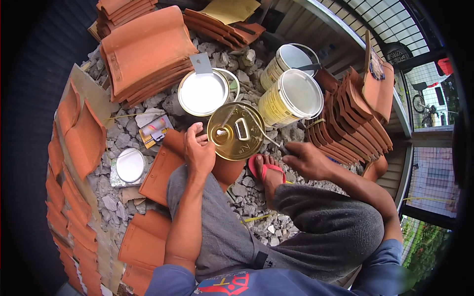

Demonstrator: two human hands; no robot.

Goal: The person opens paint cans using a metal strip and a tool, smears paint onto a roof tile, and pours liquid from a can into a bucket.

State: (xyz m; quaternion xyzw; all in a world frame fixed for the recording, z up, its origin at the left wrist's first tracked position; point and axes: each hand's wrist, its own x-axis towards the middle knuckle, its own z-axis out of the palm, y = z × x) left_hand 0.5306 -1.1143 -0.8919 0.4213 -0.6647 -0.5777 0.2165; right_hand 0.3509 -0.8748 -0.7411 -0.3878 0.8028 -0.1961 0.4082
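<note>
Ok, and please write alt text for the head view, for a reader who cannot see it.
A person's left hand touches a round gold can top while the right hand holds a thin metal tool at its edge. Around it are a white-topped bucket, two yellow-labelled buckets, terracotta tiles and grey rubble.

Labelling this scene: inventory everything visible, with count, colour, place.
Lidded can: 1, gold, centre
Thin tool: 1, metallic, can's edge
Open can: 1, white contents, behind
Scraper: 1, grey, atop open can
Buckets: 2, yellow-white, right-centre
Small container: 1, white, left
Packet: 1, multicoloured, left
Roof tiles: many, orange, around
Rubble: uncounted, grey, ground
Sandal: 1, red, worn
Left hand: 1, bare, beside can
Right hand: 1, bare, holding tool
Legs: 2, grey trousers, foreground
</note>
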